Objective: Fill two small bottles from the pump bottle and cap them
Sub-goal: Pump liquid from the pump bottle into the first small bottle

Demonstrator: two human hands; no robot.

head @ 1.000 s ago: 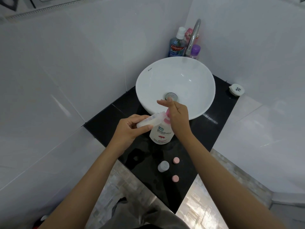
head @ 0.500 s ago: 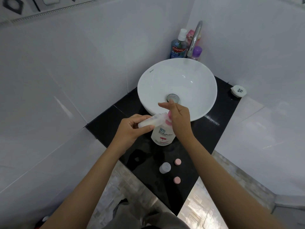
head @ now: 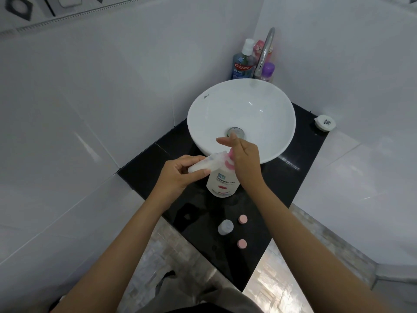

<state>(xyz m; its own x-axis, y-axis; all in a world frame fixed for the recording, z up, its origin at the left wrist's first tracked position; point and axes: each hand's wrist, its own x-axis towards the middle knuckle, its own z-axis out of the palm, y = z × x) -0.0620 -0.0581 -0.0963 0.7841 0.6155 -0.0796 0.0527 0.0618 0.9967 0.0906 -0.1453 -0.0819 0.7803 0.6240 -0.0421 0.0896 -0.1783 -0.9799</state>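
A white pump bottle [head: 223, 182] with a pink pump stands on the black counter [head: 293, 175] in front of the basin. My left hand [head: 180, 175] holds a small clear bottle [head: 207, 163] tilted on its side, its mouth at the pump's nozzle. My right hand [head: 244, 158] rests flat on top of the pink pump head, fingers stretched out. A second small bottle [head: 225, 227] stands uncapped nearer the counter's front edge, with two pink caps [head: 242, 219] [head: 241, 243] lying beside it.
A white bowl basin [head: 225, 105] with a chrome tap [head: 265, 50] fills the back of the counter. A mouthwash bottle [head: 242, 62] and other bottles stand in the corner behind it. A small white round object [head: 325, 123] lies at the counter's right edge.
Both hands and the bottles keep the same pose at the pump; only the camera view has shifted slightly.
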